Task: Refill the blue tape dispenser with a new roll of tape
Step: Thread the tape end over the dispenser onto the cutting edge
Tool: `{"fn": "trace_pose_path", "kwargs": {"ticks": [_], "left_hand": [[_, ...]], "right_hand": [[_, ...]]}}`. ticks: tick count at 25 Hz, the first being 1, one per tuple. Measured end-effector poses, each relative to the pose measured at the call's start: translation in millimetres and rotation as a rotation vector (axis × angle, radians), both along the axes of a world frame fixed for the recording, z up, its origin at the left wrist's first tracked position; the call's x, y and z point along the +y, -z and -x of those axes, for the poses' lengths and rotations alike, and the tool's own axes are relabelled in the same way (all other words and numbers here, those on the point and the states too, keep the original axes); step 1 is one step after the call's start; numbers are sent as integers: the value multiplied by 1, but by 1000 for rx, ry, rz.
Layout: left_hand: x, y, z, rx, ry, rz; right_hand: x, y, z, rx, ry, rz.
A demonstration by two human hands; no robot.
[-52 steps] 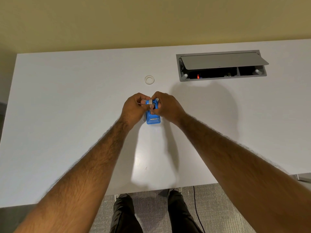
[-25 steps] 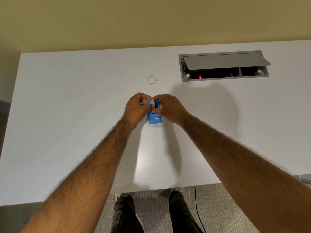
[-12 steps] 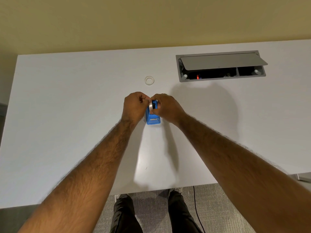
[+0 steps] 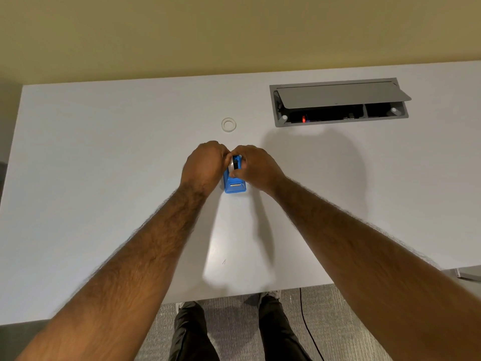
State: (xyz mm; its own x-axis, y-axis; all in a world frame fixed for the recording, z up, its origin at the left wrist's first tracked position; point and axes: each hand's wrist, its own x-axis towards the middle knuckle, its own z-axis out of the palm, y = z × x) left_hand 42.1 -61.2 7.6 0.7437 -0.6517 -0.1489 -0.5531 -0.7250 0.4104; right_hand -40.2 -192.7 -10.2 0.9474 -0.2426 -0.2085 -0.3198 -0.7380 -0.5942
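Observation:
The blue tape dispenser [image 4: 235,185] stands on the white desk [image 4: 104,178] at its middle, with its cutter end toward me. A clear roll of tape [image 4: 231,166] sits on edge in the dispenser's top slot, between my two hands. My left hand [image 4: 204,165] curls over the roll from the left, its fingertips pinching the top. From the right, my right hand [image 4: 256,168] grips the dispenser's body and touches the roll. A white ring, like a bare tape core [image 4: 228,124], lies flat on the desk beyond my hands.
An open grey cable hatch [image 4: 338,102] is set into the desk at the back right, its lid tilted up. A yellow wall runs behind the desk. Below the near edge are my legs and a black cable [image 4: 307,324] on carpet.
My left hand has closed further over the roll, which now sits lower in the dispenser slot. The dispenser and the white ring have stayed in place.

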Motion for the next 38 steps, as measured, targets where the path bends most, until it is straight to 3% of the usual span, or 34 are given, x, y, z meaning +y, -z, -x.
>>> {"fn": "trace_pose_path", "kwargs": {"ticks": [8,15,29,38], "left_hand": [[-1,0,-5,200,-182,129],[2,0,6,263,-254,255],[-7,-5,-4,121,-148,79],[1,-8,6,120,-122,85]], "right_hand": [[1,1,1,0,4,19],[0,2,4,-31,-31,7],[0,-4,0,-28,-4,11],[2,-2,1,3,-11,8]]}}
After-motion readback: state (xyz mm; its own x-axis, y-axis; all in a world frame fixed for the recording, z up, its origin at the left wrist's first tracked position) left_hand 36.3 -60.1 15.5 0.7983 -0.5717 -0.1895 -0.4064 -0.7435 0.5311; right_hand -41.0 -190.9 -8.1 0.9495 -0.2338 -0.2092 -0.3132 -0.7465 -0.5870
